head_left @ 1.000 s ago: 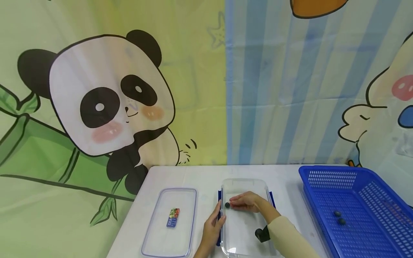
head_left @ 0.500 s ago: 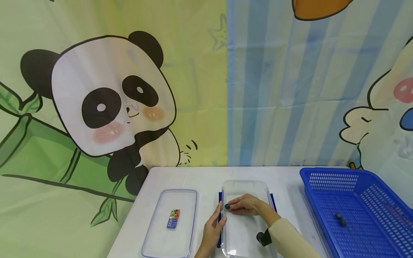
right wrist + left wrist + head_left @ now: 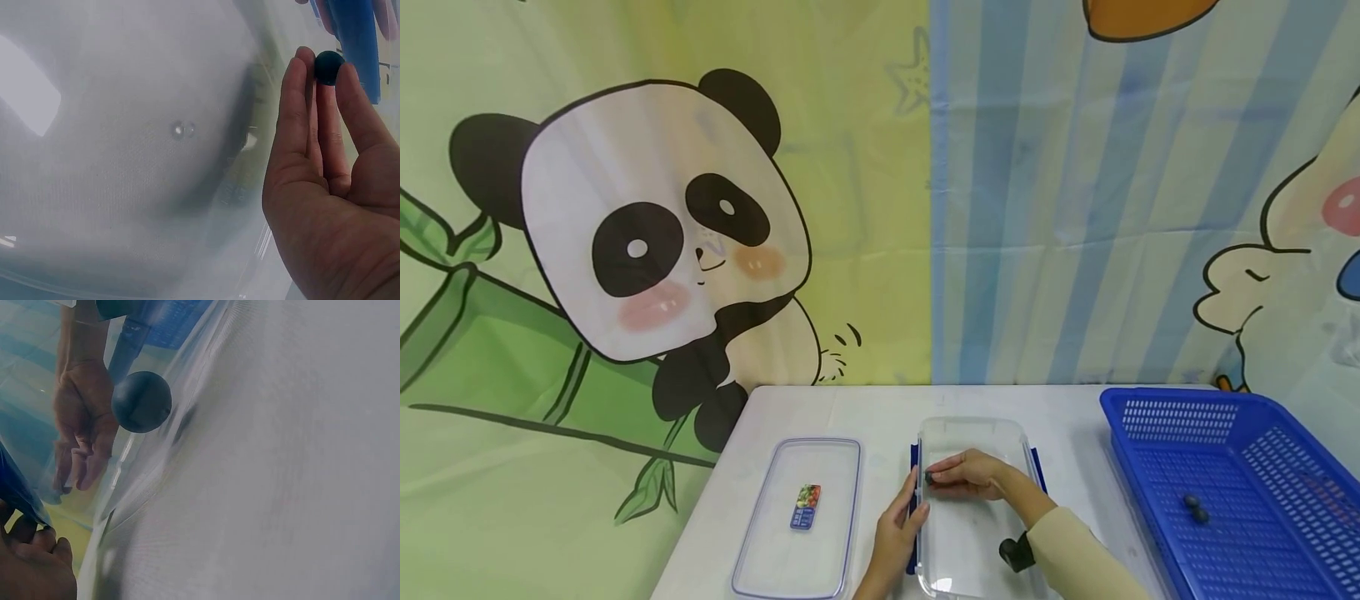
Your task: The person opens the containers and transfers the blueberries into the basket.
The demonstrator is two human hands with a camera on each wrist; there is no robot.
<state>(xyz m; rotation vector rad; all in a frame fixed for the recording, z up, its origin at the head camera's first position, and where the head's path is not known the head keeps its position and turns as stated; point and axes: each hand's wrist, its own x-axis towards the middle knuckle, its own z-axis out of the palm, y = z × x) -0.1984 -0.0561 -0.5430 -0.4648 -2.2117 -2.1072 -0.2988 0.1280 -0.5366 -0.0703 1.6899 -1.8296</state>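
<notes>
My right hand (image 3: 966, 477) pinches a small dark ball (image 3: 329, 67) between thumb and fingers, over the left side of a clear plastic container (image 3: 958, 550). Fingertips partly cover the ball in the head view. My left hand (image 3: 897, 533) grips the container's left side, its thumb at the rim and its fingers at the dark blue flap (image 3: 17, 487). A dark ball-shaped thing (image 3: 142, 402) looms large in the left wrist view, overlapping the right hand's edge. In the head view, a dark rounded piece (image 3: 1011, 550) shows beside the right sleeve.
A clear lid (image 3: 797, 558) with a blue edge and a vegetable-picture label lies left of the container. On the right stands a blue perforated basket (image 3: 1180, 400) holding two dark balls (image 3: 1195, 507). Behind the white table (image 3: 827, 408) hangs a panda-printed curtain (image 3: 865, 208).
My right fingertips have moved slightly left and closed onto the ball, which showed almost whole beside them a second ago. The left hand stays at the container's side.
</notes>
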